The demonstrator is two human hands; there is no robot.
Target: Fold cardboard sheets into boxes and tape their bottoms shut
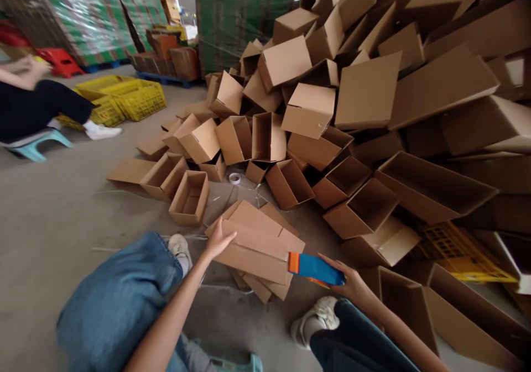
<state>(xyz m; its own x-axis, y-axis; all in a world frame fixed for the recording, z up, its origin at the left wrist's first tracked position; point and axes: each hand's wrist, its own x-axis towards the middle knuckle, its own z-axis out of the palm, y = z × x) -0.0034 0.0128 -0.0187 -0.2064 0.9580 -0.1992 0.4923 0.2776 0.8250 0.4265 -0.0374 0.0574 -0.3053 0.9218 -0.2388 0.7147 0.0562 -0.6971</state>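
My left hand (219, 242) grips the left end of a flat cardboard box (255, 250), thumb on top and the other fingers hidden at its edge. A seam runs along the upper face of this box. My right hand (352, 283) is closed round a flat, oblong blue-and-orange object (317, 268); its exact kind is unclear. The orange end of that object meets or overlaps the right end of the box. More flattened cardboard (261, 217) lies behind and beneath the box, between my feet.
A high heap of open cardboard boxes (307, 109) fills the right and back. A white roll (234, 178) and loose strings lie on the floor. Yellow crates (141, 100) stand at the left, near a seated person (45, 101). A light-blue stool (236, 363) shows below me.
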